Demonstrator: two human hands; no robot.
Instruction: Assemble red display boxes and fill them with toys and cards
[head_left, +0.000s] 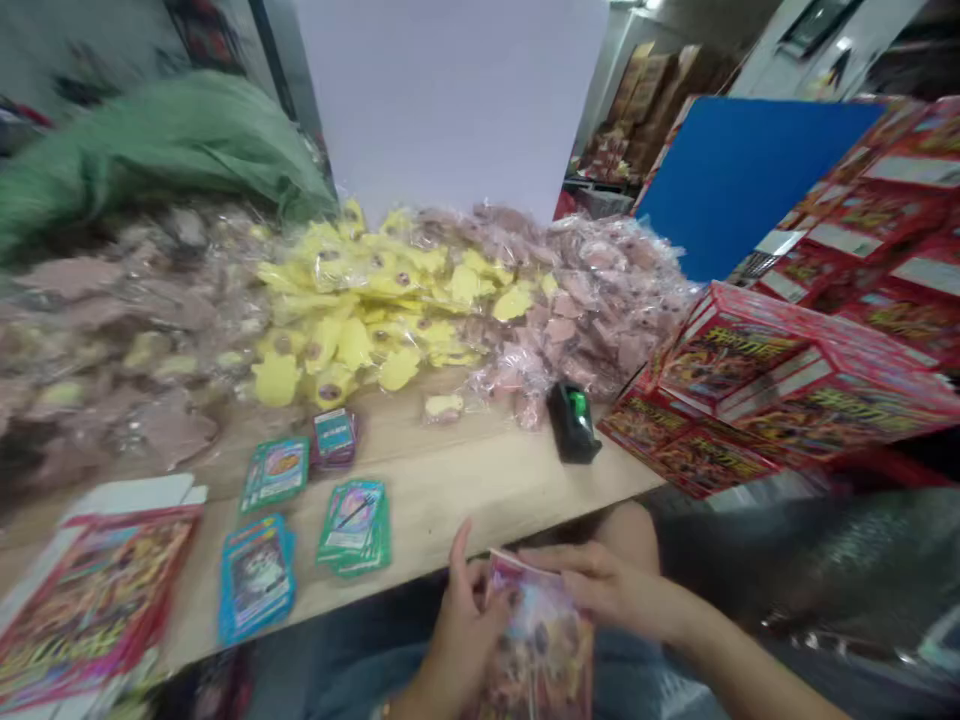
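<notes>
Over my lap, just in front of the table edge, I hold a printed cardboard box with pink and red artwork. My left hand is closed on its left side, one finger sticking up. Across the upper right of the box lies my right hand, its fingers gripping near the top edge. Motion blur hides the finer print. On the table to the left are a green card stack, a blue card stack, another green card stack and a purple-edged card stack.
Yellow plastic-wrapped pieces and pink wrapped pieces are heaped along the back. A black tape dispenser stands near red printed boxes at right. Flat red box sleeves lie at lower left, below a green sack.
</notes>
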